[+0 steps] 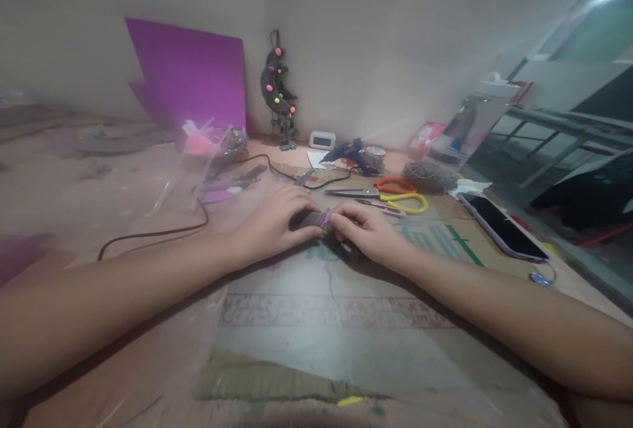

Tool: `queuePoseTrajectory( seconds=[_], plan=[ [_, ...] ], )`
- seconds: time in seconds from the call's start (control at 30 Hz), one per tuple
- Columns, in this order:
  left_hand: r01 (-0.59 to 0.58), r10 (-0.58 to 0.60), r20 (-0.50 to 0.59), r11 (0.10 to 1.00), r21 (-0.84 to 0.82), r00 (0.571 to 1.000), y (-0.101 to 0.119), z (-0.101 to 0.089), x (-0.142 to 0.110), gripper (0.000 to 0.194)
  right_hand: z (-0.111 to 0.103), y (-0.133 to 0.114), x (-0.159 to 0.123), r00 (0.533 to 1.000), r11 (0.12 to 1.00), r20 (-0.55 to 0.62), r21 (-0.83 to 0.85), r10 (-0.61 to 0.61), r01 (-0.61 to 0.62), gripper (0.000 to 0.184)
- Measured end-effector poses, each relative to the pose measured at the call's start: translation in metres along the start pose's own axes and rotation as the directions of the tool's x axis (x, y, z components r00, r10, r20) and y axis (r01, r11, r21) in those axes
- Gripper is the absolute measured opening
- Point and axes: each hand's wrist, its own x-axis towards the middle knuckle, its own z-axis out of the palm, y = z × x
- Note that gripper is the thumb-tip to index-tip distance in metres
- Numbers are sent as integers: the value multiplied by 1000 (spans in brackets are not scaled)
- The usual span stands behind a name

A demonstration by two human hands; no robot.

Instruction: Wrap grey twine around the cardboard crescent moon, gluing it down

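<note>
Between the thumb and fingers of my left hand (pixel 281 222) is a small piece wrapped in grey yarn (pixel 310 219). At its right end a bit of purple card (pixel 326 218) shows. The fingertips of my right hand (pixel 366 229) are pinched together at that purple end; whether they also grip a yarn strand is hidden. A thin grey strand (pixel 330 279) trails below the hands over the clear-covered cardboard (pixel 316 349). Just behind my right hand lie scissors (pixel 400 196) with orange and yellow handles and a pinkish cutter (pixel 393 208).
Behind stand a blue glue gun (pixel 350 154), its black cord (pixel 153 237) running left, a white digital clock (pixel 322 140) and a grey yarn ball (pixel 430 176). A grey moon ornament (pixel 277 88) hangs beside purple card (pixel 198 78). A phone (pixel 504 227) lies right.
</note>
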Motion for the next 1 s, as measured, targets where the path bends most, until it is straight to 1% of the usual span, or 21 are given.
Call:
queuePoseTrajectory(
  seconds=[0.07,0.1,0.13,0.17,0.2,0.23,0.3,0.33,0.4,0.47,0.57,0.83,1.0],
  plan=[
    [8,-8,11,1000,5,1000,0,0,0,32,-1,3,0,997,1000,-72,25,-5,6,33],
    [10,-10,14,1000,6,1000,1,0,0,32,0,5,0,993,998,-120,61,4,3,30],
    [10,-10,18,1000,8,1000,1,-1,0,32,0,6,1,987,993,-157,118,18,1,25],
    [6,-6,21,1000,6,1000,2,-1,0,32,1,8,1,985,982,-170,189,35,-2,18],
    [-1,1,24,1000,3,1000,2,-1,0,33,1,8,1,987,965,-151,262,48,-7,11],
    [-8,8,26,1000,-1,1000,3,-1,0,33,2,8,2,992,944,-113,329,54,-14,11],
    [-20,21,30,1000,-8,999,4,-1,-1,33,4,7,2,998,910,-17,413,59,-47,21],
    [-25,25,33,1000,-9,999,4,-1,-1,33,5,6,2,998,900,19,431,68,-70,23],
    [-33,34,42,999,-7,999,6,-1,-2,32,6,5,3,994,886,48,450,100,-111,23],
    [-52,52,49,999,-3,997,7,-2,-2,31,6,6,4,992,876,32,466,121,-122,22],
    [-79,79,47,997,0,996,7,-2,-2,31,5,9,6,992,868,20,482,124,-118,20],
    [-66,67,48,998,-11,997,8,-3,-2,28,4,5,5,989,858,81,493,120,-145,12],
    [-67,67,37,998,-2,997,6,-2,-2,29,4,3,4,987,891,85,425,138,-161,12]
  ],
)
